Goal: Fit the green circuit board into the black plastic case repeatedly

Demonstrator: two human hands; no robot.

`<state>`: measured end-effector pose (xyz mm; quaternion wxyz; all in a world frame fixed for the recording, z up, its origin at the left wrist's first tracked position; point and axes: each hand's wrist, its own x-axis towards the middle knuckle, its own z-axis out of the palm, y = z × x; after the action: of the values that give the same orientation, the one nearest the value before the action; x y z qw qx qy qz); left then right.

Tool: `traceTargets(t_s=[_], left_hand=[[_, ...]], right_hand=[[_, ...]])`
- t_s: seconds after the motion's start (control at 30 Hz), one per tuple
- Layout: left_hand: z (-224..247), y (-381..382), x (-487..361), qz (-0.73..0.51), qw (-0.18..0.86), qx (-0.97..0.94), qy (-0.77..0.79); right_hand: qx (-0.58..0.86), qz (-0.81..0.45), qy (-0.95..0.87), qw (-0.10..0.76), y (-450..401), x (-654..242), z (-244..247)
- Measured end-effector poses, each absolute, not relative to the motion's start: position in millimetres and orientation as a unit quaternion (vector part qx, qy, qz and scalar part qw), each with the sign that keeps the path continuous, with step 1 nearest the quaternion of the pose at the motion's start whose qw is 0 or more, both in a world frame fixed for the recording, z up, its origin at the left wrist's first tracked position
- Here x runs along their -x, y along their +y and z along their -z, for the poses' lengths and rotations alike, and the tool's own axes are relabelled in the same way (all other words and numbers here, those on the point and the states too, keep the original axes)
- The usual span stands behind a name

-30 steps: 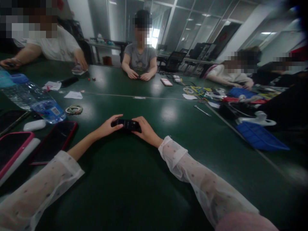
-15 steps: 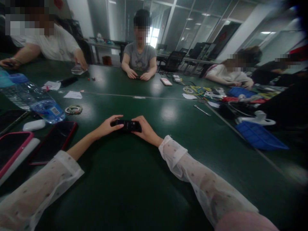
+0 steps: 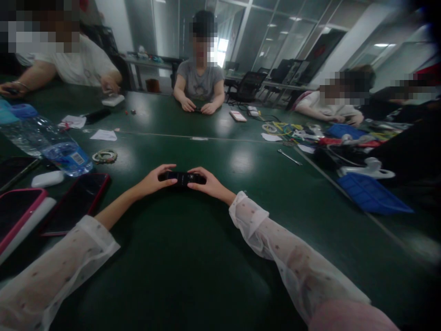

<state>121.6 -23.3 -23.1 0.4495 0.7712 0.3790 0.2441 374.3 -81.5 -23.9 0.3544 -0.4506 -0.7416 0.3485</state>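
A small black device with a dark lit screen (image 3: 182,179), perhaps a phone, lies sideways between my hands over the green table (image 3: 179,257). My left hand (image 3: 154,179) is closed on its left end, thumb along the near edge. At the right end, my right hand (image 3: 207,182) grips it, with the thumb resting on the front near the screen. The fingers behind the device are mostly hidden. White sheer sleeves cover both forearms.
To the left are a red-edged phone (image 3: 77,202), a pink-cased phone (image 3: 20,214), a white case (image 3: 47,179), a water bottle (image 3: 65,147) and a bracelet (image 3: 105,156). Rightward lie a wrench (image 3: 289,157) and a blue tray (image 3: 374,195). Several people sit around the table.
My right thumb has come up onto the front of the device, and that hand has shifted slightly. The person at far left has lowered the pale box to the table.
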Motion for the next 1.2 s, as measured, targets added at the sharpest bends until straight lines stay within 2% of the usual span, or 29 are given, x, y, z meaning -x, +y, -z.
traceTargets(t_s=[0.2,0.57,1.2], left_hand=[[17,-28,-123,-0.238,0.429,-0.791,0.367],[29,-21,-121,-0.217,0.356,-0.842,0.343],[27,-22,-122,-0.248,0.413,-0.813,0.327]], right_hand=[[0.422,-0.413,-0.713,0.378,-81,-374,21],[0.424,-0.434,-0.695,0.386,-81,-373,20],[0.508,-0.292,-0.730,0.353,-80,-373,29]])
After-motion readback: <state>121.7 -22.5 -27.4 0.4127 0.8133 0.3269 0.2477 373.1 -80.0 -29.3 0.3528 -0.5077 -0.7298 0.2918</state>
